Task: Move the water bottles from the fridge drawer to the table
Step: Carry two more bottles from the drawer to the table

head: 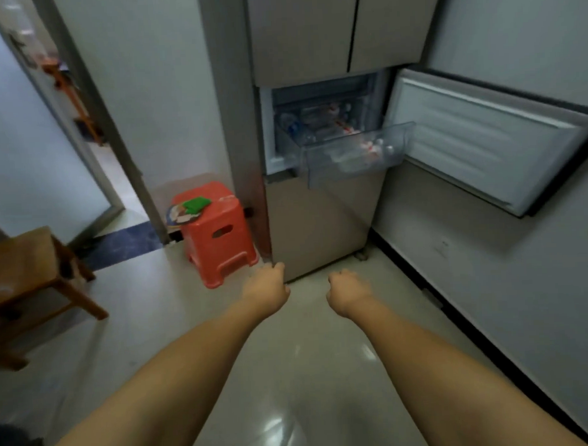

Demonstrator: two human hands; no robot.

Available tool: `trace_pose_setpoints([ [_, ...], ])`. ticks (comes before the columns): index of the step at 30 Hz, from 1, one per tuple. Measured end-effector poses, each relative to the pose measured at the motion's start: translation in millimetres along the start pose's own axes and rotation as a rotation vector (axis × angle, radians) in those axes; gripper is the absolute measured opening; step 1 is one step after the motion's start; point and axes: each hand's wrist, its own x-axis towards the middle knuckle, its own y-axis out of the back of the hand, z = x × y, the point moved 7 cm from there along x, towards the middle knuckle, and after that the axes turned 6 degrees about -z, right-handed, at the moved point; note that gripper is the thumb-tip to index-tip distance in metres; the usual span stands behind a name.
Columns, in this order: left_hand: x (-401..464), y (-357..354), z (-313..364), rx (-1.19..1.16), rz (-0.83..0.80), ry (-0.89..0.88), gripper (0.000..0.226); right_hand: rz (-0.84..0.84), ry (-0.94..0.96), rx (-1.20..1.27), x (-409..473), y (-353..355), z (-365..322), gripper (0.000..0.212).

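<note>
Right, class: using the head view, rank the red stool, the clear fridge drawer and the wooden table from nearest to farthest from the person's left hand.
Measured from the left hand:
1. Red stool, just ahead and to its left, on the floor beside the fridge.
2. Clear fridge drawer, higher up and to the right, pulled out.
3. Wooden table, far off at the left edge of the view.
</note>
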Motion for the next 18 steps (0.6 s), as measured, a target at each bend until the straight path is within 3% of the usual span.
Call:
trace_pose_setpoints([
  [10, 105, 23, 79, 0.088, -0.050, -0.166, 0.041, 0.029, -0.135, 0.096, 73, 52, 72, 0.036],
  [18, 241, 57, 155, 0.037, -0.030, -0.182, 0.042, 0.054, -0.108, 0.086, 187, 125, 141, 0.035],
])
